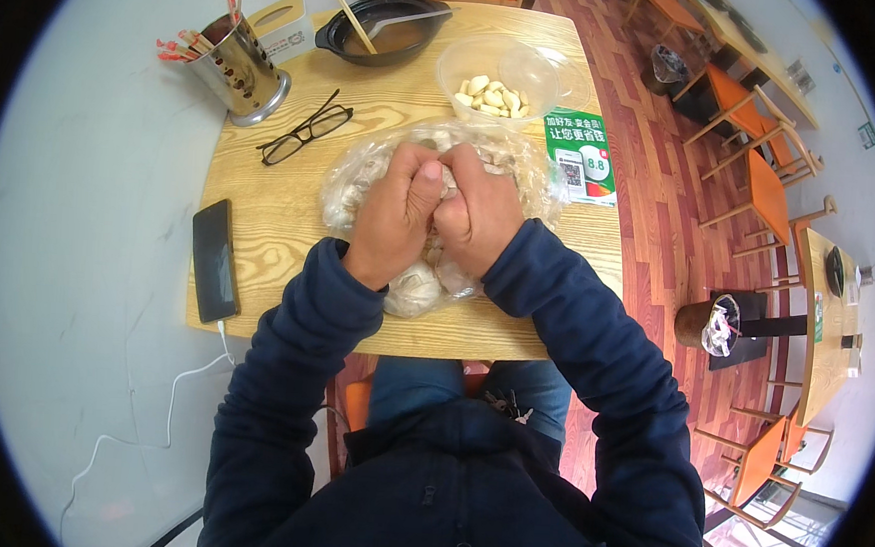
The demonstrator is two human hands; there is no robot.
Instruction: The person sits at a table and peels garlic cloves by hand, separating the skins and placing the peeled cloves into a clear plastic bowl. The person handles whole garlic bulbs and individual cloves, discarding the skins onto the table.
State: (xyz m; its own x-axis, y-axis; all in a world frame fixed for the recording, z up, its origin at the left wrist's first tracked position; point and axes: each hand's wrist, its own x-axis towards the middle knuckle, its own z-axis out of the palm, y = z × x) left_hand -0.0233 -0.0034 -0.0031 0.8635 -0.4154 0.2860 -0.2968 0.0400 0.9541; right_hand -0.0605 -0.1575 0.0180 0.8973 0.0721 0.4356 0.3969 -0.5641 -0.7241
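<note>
Both hands meet over a clear plastic bag [345, 185] of garlic on the wooden table. My left hand [400, 211] and my right hand [479, 212] grip a garlic bulb [449, 182] between them, mostly covered by the fingers and thumbs. Close to my left wrist, a whole garlic bulb [414, 289] lies at the bag's near edge. Loose skins and more bulbs show in the bag around the hands. Beyond it, peeled garlic cloves [493, 96] sit in a clear round plastic bowl [450, 64], with a clear lid [569, 78] beside it.
On the table [275, 222] are eyeglasses [306, 130], a phone [217, 260] with a white cable, a metal chopstick holder [243, 73], a tissue box [279, 31], a black bowl [402, 53] with chopsticks and a spoon, and a green printed card [580, 158]. A wall borders the left side.
</note>
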